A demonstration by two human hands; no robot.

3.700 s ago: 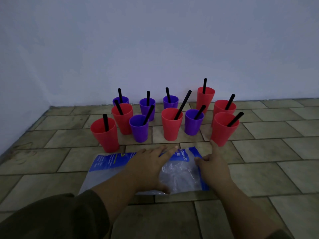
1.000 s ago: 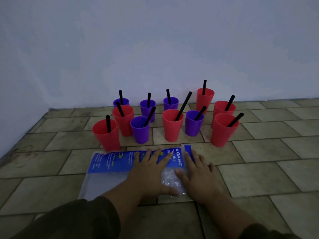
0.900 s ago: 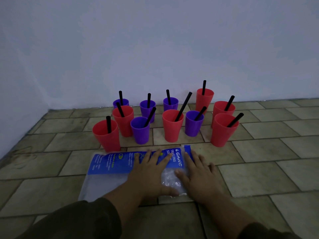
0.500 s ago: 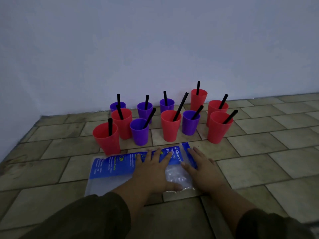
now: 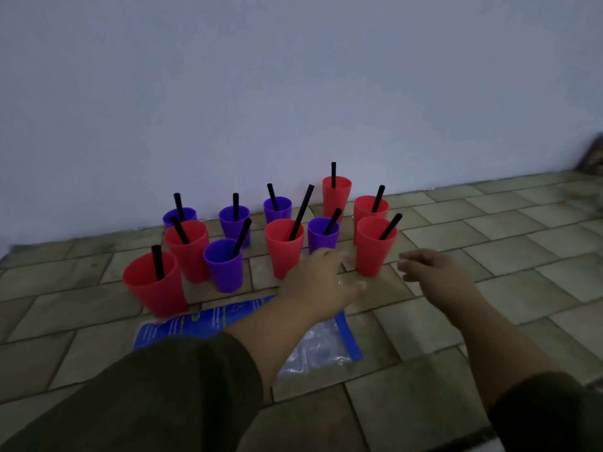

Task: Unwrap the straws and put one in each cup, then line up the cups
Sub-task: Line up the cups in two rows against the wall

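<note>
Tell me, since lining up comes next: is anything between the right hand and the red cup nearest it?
Nothing visible is. Only bare floor shows between the right hand and that red cup. The plastic bag lies nearer the person, off that path.

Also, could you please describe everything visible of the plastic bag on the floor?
The plastic bag lies flat on the tiled floor, in front of the cups. It looks like crinkled clear film, with a blue printed band along its far edge and a blue strip down its right side. The left forearm crosses over its middle and hides it; neither the left hand nor the right hand seems to touch it.
</note>
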